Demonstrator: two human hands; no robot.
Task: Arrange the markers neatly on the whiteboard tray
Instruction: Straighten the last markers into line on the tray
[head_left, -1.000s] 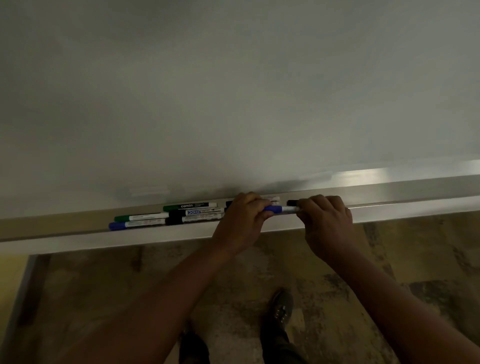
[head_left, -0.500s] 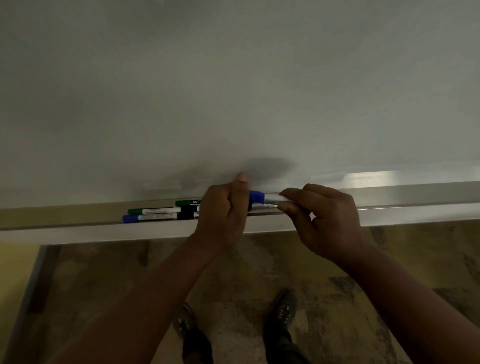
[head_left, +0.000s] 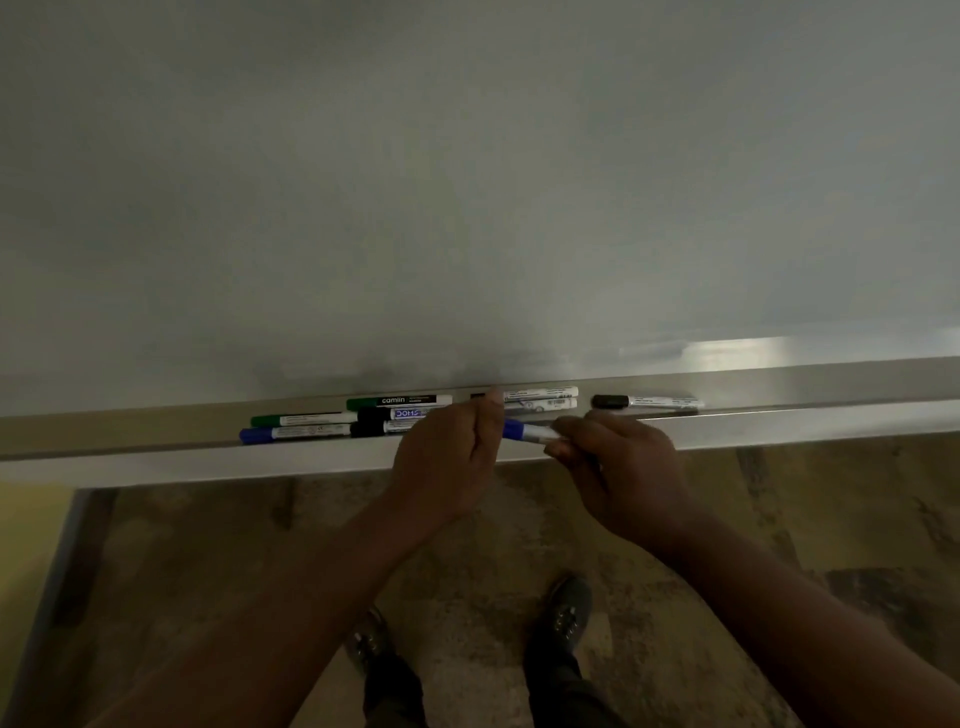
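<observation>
Holding: your left hand (head_left: 447, 462) and right hand (head_left: 618, 467) both pinch the blue-capped marker (head_left: 524, 431), just above the whiteboard tray (head_left: 779, 415).
Step advice: lower it level, parallel to the rail, cap matching its neighbours.
Other markers: green marker (head_left: 304, 419), blue marker (head_left: 293, 433) left; black marker (head_left: 647, 401) right.
Surface: narrow grey ledge under the whiteboard (head_left: 467, 182).
Room: dim; mottled floor (head_left: 208, 545).

1. The left hand (head_left: 447, 462) was curled, thumb raised, gripping one end of a blue-capped marker (head_left: 525, 431).
2. The right hand (head_left: 621, 475) pinched the marker's other end with bent fingertips.
3. Both forearms reached forward, the hands nearly touching.
</observation>
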